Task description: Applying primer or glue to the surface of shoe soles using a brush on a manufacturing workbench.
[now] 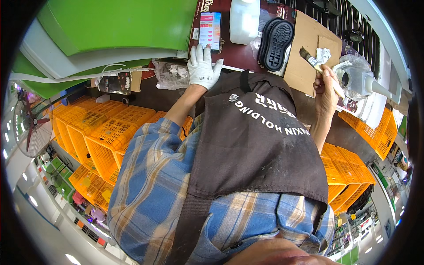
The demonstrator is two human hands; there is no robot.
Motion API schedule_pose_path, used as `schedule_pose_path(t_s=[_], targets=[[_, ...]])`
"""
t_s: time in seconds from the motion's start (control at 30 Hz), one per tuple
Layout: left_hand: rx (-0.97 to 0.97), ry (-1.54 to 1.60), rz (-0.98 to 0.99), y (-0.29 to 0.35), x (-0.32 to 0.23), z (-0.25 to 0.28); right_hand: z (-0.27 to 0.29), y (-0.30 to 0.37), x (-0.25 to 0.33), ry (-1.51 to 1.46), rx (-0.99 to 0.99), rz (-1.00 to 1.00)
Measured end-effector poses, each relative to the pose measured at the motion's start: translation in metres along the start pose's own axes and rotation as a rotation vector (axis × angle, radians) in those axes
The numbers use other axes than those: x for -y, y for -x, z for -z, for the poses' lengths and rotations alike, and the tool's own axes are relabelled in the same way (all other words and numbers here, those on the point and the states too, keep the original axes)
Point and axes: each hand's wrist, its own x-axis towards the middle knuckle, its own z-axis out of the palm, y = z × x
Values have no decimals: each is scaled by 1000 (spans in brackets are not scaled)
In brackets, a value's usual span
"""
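My left hand (203, 71), in a white glove with dark smudges, reaches the lower end of a lit phone (210, 31) with its fingertips. The fingers are stretched out and the thumb stands apart; nothing is gripped. In my bare right hand (326, 88) is a flat paintbrush (310, 58), held by its pale handle with the bristles pointing up and left. Under the brush lies a brown cardboard sheet (301, 37) with a crumpled white piece (323, 54) on it. Black shoe soles (278, 44) lie overlapping between my hands, apart from both.
A white plastic jug (245, 22) stands beyond the soles. A translucent bottle with a spout (360, 81) sits right of my right hand. Clear plastic bags (170, 75) lie left of my glove. Orange crates (110, 132) stand on both sides, a fan (33, 123) far left.
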Motion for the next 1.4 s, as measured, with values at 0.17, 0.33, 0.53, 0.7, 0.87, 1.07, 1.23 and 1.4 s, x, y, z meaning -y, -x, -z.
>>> schedule_pose_path(t_s=[0.17,0.33,0.53,0.7,0.87,1.07,1.23,1.4], targets=[[3,25,8,1,0,-4,2,-1,-1,7,-1,-12],[9,20,16,1,-1,-3,2,-2,-2,7,-4,-24],[49,77,73,-2,-1,0,1,-4,-2,-2,-8,-23],[32,159,250,-6,-3,-8,-1,-5,-1,19,10,-17],[68,190,360,-14,-5,-12,-5,-6,-1,30,1,-6],[37,180,342,-15,-4,-16,-4,-6,-1,23,5,-5],[36,210,340,-15,-3,-19,-4,-3,-1,36,-3,6],[69,199,358,-18,-7,-12,0,-2,-4,42,-3,6]])
